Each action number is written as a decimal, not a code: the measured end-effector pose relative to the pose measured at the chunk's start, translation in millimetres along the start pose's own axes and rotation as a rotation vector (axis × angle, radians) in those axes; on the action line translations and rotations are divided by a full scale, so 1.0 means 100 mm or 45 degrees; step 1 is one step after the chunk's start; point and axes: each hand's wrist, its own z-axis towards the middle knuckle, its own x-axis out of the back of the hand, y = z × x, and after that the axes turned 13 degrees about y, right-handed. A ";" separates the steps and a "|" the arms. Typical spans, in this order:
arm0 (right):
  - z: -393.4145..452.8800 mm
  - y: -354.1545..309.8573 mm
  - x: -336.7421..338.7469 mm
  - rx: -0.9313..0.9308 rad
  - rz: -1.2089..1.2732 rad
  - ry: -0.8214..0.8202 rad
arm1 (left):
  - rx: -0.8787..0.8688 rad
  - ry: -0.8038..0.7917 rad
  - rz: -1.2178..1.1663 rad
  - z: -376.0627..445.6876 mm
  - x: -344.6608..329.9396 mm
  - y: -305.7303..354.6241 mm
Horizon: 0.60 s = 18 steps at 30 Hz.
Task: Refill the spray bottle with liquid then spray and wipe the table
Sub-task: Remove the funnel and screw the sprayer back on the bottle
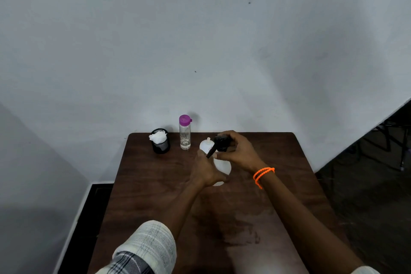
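Observation:
A translucent white spray bottle (222, 165) stands on the dark wooden table (278, 184). My left hand (205, 170) wraps around its body from the left. My right hand (238, 151) grips the black trigger sprayer head (220, 143) at the bottle's top, trigger lever pointing down-left. Just behind the bottle is a small white funnel-like piece (205, 144), partly hidden. A clear water bottle (185, 134) with a purple cap stands upright at the table's back, with a little liquid at its bottom. A black mesh cup (160, 143) holding a white cloth (158, 136) sits left of it.
The table butts against a pale wall (200, 40). A darker, smeared patch (233, 227) marks the tabletop near me. Dark floor (378, 184) and some black stand legs lie to the right, and a drop to the floor on the left.

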 end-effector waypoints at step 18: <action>-0.09 -0.04 0.06 0.025 0.019 0.045 | -0.026 -0.027 0.064 -0.08 0.01 0.01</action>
